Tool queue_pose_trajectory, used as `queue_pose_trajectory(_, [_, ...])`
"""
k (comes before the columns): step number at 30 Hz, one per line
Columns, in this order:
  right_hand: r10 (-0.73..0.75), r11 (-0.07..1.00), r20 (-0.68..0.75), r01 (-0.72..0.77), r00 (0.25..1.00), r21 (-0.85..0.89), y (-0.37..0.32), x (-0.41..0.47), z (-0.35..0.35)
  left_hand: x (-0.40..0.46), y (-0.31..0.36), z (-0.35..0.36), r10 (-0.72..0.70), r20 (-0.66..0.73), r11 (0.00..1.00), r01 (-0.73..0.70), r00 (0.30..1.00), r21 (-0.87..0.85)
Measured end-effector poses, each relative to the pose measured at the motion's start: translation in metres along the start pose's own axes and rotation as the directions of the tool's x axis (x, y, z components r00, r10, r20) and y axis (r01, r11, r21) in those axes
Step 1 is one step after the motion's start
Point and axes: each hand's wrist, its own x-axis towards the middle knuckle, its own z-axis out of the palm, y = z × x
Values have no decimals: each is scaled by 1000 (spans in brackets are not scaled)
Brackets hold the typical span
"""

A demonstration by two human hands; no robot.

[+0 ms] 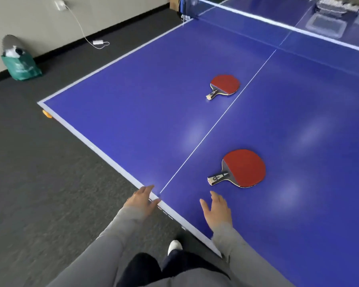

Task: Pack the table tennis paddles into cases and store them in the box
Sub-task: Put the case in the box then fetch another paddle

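You are standing at the near end of the blue counter [133, 96], and both of your hands are empty. Your left hand [142, 200] is resting open on the white edge strip, fingers spread, just left of where the white centre line [216, 123] meets the edge. Your right hand [217, 210] is hovering open over the blue surface just right of that line, fingers loosely fanned, gripping nothing.

The near paddle [239, 168] is lying flat just right of the centre line, red face up, its handle pointing toward your right hand. The far paddle [224, 85] is lying just left of the line, farther toward the net [278, 21], also red face up. No case is showing; a clear plastic box [324, 25] is sitting beyond the net, blurred.

You are likely reaching for the near paddle first. Go for the handle, since it is angled your way, and pinch it from the sides rather than pressing on the rubber.

The counter is looking smooth and glossy, so the paddle may slide if nudged. The blades are round and thin, with matte red rubber and dark wooden handles with pale ends.
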Motion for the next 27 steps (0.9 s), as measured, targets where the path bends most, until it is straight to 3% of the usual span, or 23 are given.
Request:
queue_pose_trajectory(7, [330, 910, -165, -267, 929, 318, -9, 35, -10, 69, 20, -31, 94, -21, 994, -95, 995, -53])
queue_pose_trajectory(12, [569, 758, -208, -409, 796, 509, -31, 69, -6, 141, 32, -55, 191, -50, 972, -196, 980, -126])
queue_pose_trajectory(15, [711, 643, -230, -483, 664, 594, -48, 91, -3, 189, 35, -70, 254, -33, 955, -256, 967, -150])
queue_pose_trajectory(20, [918, 365, -198, -537, 344, 760, -76, 122, 5, 264, 36, -94, 322, 33, 938, -313, 946, -150])
queue_pose_trajectory(27, [968, 246, -188, -500, 164, 830, -83, 151, 8, 356, 64, -112, 354, 3, 916, -346, 935, -202])
